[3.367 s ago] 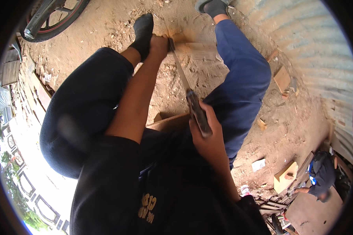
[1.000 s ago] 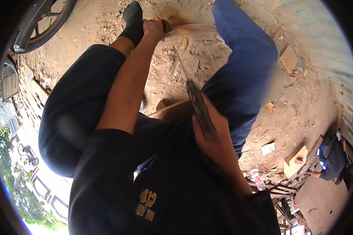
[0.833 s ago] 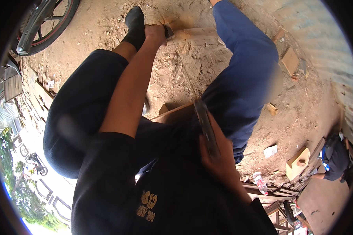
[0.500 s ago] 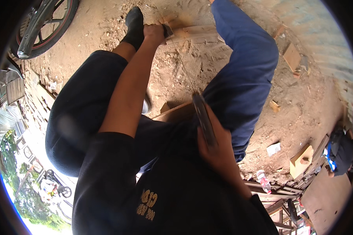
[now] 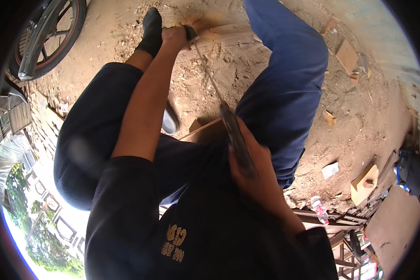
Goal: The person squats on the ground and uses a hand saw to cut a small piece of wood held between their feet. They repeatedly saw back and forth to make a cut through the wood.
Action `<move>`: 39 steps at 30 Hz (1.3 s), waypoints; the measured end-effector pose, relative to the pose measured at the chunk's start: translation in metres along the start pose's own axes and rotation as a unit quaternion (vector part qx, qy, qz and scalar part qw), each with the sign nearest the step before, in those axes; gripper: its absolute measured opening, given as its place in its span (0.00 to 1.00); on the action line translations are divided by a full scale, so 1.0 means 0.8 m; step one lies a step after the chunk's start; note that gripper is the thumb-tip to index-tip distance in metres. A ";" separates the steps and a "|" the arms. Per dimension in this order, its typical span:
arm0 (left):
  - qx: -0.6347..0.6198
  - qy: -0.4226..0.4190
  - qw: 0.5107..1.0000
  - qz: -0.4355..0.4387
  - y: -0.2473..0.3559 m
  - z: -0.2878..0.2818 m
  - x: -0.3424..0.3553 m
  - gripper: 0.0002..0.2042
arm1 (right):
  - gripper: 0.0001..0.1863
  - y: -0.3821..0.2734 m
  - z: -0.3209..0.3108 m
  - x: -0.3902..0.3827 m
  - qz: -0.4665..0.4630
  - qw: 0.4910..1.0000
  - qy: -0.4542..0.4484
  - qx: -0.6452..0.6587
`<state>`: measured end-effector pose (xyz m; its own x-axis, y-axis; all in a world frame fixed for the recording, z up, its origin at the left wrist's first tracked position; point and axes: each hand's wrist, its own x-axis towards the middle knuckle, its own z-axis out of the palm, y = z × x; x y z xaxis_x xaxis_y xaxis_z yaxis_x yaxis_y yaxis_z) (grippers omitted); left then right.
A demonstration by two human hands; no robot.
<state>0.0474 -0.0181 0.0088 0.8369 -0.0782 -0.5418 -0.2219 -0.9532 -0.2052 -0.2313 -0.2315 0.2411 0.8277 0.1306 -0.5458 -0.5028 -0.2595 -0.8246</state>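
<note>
1. Forward over brown dirt ground (image 5: 354, 140), dark-handled metal-bladed tool (image 5: 235, 135) has been pushed, clamped by right hand (image 5: 259, 169).
2. Dark block (image 5: 190, 32) is gripped by left hand (image 5: 174, 36).
3. Tan square board (image 5: 347, 57) is seen near the ground's right edge.

The ground (image 5: 210, 72) is bare brown dirt, uneven and strewn with small chips. A pale plank (image 5: 231, 30) lies on it near the top, partly hidden. To the left stands a wheel (image 5: 73, 44); nearer the middle lies a grey sandal (image 5: 169, 123), partly covered. On the right lie a flat wood piece (image 5: 346, 56) with a small reddish chunk (image 5: 353, 78) just beside it, a tan scrap (image 5: 330, 118), white paper (image 5: 330, 171) and a yellowish board (image 5: 359, 192).
</note>
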 end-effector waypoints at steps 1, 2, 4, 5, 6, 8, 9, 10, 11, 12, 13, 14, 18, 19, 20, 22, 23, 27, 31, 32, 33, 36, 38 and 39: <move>0.013 -0.013 1.000 0.012 0.005 -0.005 -0.004 0.47 | 0.29 0.000 -0.001 0.006 0.001 1.000 -0.001 0.003; 0.016 -0.013 1.000 0.017 0.013 -0.008 -0.009 0.48 | 0.29 0.000 -0.003 0.013 0.002 1.000 -0.001 0.003; 0.029 -0.016 0.999 0.015 0.012 -0.007 -0.013 0.48 | 0.30 0.007 0.002 0.009 -0.016 1.000 0.017 -0.013; 0.033 -0.007 0.999 0.027 0.010 -0.007 -0.009 0.48 | 0.30 0.009 0.001 -0.005 -0.018 0.999 0.030 -0.016; 0.033 -0.001 0.999 0.034 0.005 0.000 -0.006 0.48 | 0.30 0.007 -0.003 -0.028 -0.021 0.999 0.038 -0.021; 0.030 0.007 0.999 0.023 -0.010 0.011 0.003 0.48 | 0.30 0.008 -0.002 -0.033 -0.015 1.000 0.015 -0.009; 0.018 0.005 1.000 0.011 -0.018 0.022 0.010 0.47 | 0.30 -0.002 0.003 -0.019 0.001 1.000 -0.013 0.002; 0.011 0.011 1.000 0.003 -0.010 0.014 0.013 0.47 | 0.30 -0.004 0.003 -0.003 0.013 0.999 -0.032 0.017; 0.028 0.004 1.000 0.013 -0.002 0.010 0.010 0.45 | 0.30 -0.004 0.000 0.007 0.016 1.000 -0.015 0.001; 0.030 -0.006 0.999 0.020 0.002 0.001 0.001 0.45 | 0.31 -0.005 0.000 0.019 0.020 1.000 -0.001 -0.011; 0.032 -0.015 0.999 0.027 0.007 -0.005 -0.005 0.45 | 0.31 -0.005 0.000 0.025 0.024 0.999 0.013 -0.023; 0.034 -0.025 0.999 0.033 0.012 -0.009 -0.006 0.46 | 0.30 0.000 -0.002 0.008 0.016 0.999 0.028 -0.020; 0.031 -0.005 0.999 0.030 -0.008 0.000 -0.010 0.48 | 0.29 0.004 -0.014 -0.027 -0.040 0.999 0.011 -0.005; 0.025 -0.007 0.999 0.025 -0.005 0.000 -0.006 0.48 | 0.29 -0.002 -0.016 -0.022 -0.046 0.999 0.006 -0.005; 0.018 -0.009 1.000 0.019 -0.002 0.000 -0.004 0.49 | 0.29 -0.007 -0.013 -0.004 -0.014 1.000 -0.001 -0.013; 0.025 -0.038 0.999 0.027 0.006 -0.013 -0.013 0.47 | 0.28 -0.015 -0.010 0.038 0.040 0.999 -0.014 -0.019; 0.024 -0.034 0.999 0.030 0.010 -0.011 -0.013 0.47 | 0.28 -0.011 -0.009 0.026 0.022 1.000 0.007 -0.020; 0.029 -0.020 0.999 0.040 0.001 -0.008 -0.008 0.48 | 0.28 0.008 -0.005 -0.031 -0.006 0.999 0.030 -0.020; 0.039 -0.024 0.999 0.027 0.001 -0.007 -0.006 0.49 | 0.28 -0.005 -0.004 0.022 -0.035 0.999 0.013 0.017; 0.036 -0.018 0.998 0.039 0.005 0.001 -0.004 0.49 | 0.28 -0.005 -0.004 0.021 -0.021 1.000 0.018 -0.001; 0.043 -0.011 0.998 0.043 0.001 0.002 0.000 0.49 | 0.27 0.000 -0.002 0.022 -0.013 1.000 0.020 -0.010; 0.037 0.005 0.999 0.017 0.006 -0.007 -0.007 0.49 | 0.31 0.018 -0.006 -0.024 -0.075 0.994 0.050 -0.061; 0.033 -0.017 0.999 0.014 0.002 -0.015 -0.005 0.49 | 0.33 0.022 -0.008 -0.032 -0.108 0.990 0.056 -0.067; 0.028 -0.030 0.999 0.018 0.003 -0.015 -0.008 0.49 | 0.33 0.018 -0.007 -0.021 -0.101 0.992 0.050 -0.054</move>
<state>0.0472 -0.0233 0.0214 0.7969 -0.0935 -0.5968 -0.2812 -0.9318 -0.2295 -0.2515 -0.2431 0.2392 0.9323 0.0959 -0.3487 -0.2986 -0.3401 -0.8918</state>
